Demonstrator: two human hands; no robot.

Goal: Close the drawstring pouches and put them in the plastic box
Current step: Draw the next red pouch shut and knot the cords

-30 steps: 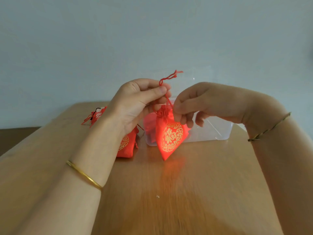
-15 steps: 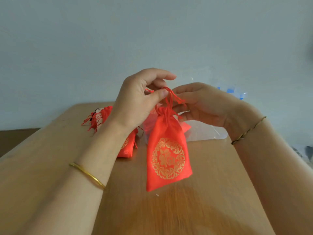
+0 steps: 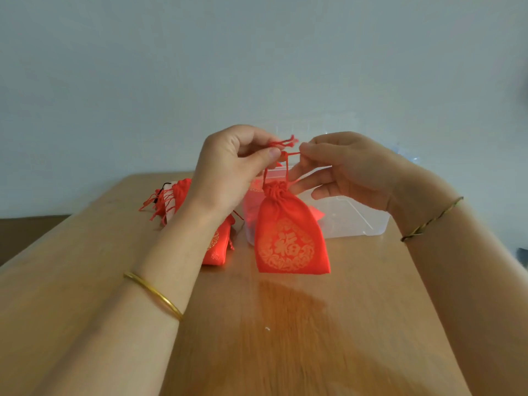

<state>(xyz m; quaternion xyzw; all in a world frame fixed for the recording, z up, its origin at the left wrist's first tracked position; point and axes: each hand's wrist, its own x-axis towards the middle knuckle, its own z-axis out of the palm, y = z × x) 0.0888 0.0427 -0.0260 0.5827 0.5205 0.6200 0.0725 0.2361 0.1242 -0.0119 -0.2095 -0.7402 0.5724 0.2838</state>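
A red drawstring pouch [image 3: 290, 238] with a gold emblem hangs in the air above the table, its neck gathered tight. My left hand [image 3: 231, 170] pinches the red cords [image 3: 283, 144] above it between thumb and forefinger. My right hand [image 3: 345, 167] pinches the cord from the right, fingertips almost meeting the left thumb. Behind the pouch stands the clear plastic box [image 3: 351, 221], with red pouches showing through its left side. A pile of further red pouches [image 3: 174, 198] lies on the table at the left, partly hidden by my left forearm.
The wooden table [image 3: 285, 324] stretches toward me, with a tiny white speck near its middle. A pale wall rises directly behind the box. The table's left edge drops off to a dark floor.
The pouch has swung round to hang flat with its emblem facing me. Both hands rose slightly, and the cords are now drawn out between my fingertips, with the neck cinched tight.
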